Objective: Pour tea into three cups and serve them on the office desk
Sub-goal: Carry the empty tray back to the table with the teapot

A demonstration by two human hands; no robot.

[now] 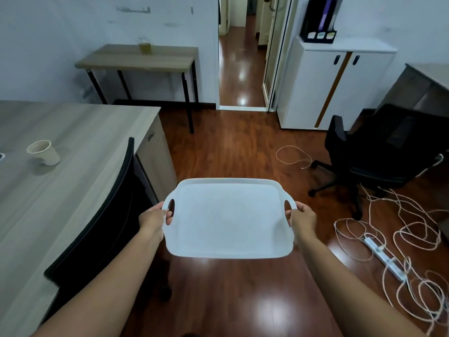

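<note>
Office floor [230,147] beneath; tray [228,220] between left hand [151,218] and right hand [303,217], fingers [289,213] gripping its ends.

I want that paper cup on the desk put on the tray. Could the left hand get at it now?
Probably not as things stand: the left hand grips a handle of the tray, so it is not free, and the paper cup sits on the desk beyond a black chair back.
</note>
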